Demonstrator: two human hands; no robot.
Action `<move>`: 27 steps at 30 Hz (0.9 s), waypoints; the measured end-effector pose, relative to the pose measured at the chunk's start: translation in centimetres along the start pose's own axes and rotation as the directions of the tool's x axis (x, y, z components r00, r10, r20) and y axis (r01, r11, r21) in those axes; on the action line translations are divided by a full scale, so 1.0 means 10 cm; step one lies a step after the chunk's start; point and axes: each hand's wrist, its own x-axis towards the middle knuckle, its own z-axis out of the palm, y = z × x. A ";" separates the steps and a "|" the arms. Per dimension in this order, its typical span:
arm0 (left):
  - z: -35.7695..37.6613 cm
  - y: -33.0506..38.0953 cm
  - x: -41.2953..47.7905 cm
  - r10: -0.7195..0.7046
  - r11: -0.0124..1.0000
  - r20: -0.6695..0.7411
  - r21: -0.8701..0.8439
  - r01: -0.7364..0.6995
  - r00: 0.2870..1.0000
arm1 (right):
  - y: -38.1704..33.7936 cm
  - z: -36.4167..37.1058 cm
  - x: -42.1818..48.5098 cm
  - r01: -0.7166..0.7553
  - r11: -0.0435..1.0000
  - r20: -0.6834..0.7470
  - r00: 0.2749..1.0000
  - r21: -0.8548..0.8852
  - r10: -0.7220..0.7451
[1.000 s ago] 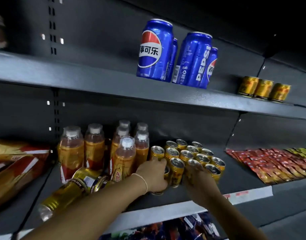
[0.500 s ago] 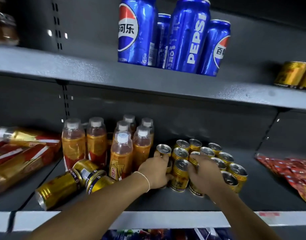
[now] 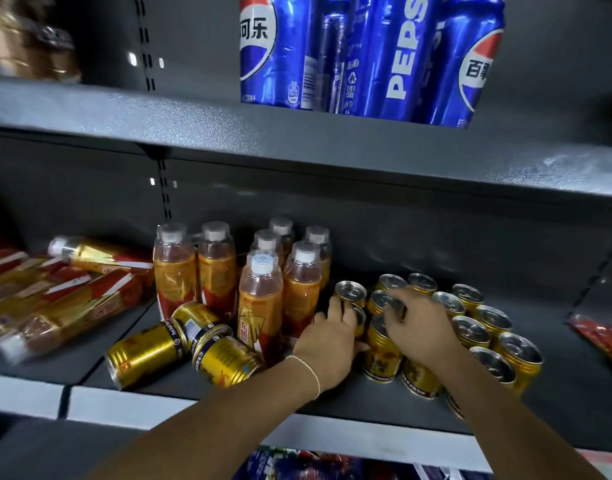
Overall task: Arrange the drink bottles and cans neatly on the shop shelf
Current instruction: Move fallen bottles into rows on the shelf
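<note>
We note left grip [image 3: 327,341] curled round small gold can [image 3: 360,317] at left edge of gold can cluster [image 3: 470,332] on middle shelf [image 3: 366,398]; right grip [image 3: 420,329] just beside it, fingertips [image 3: 396,303] curled onto rim of second-row can [image 3: 379,300]; upright tea bottles [image 3: 261,306] just left of left grip; three toppled gold cans [image 3: 224,358] lie further left; Pepsi cans [image 3: 394,57] stand on shelf above both grips.
</note>
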 end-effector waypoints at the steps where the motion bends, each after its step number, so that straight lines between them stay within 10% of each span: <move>1: -0.03 0.00 -0.02 -0.001 1.000 0.013 0.004 0.001 1.000 | -0.03 0.01 0.03 0.014 1.000 0.001 1.000 0.010 -0.014; 13: 0.03 -0.09 -0.36 0.120 0.980 0.067 0.151 -0.129 0.991 | -0.65 0.21 0.49 -0.155 0.742 0.295 0.954 0.653 -0.061; 27: 0.04 -0.31 -0.60 0.238 0.963 0.064 0.116 -0.244 0.969 | -0.82 0.57 0.54 -0.107 0.819 0.267 0.962 0.564 -0.058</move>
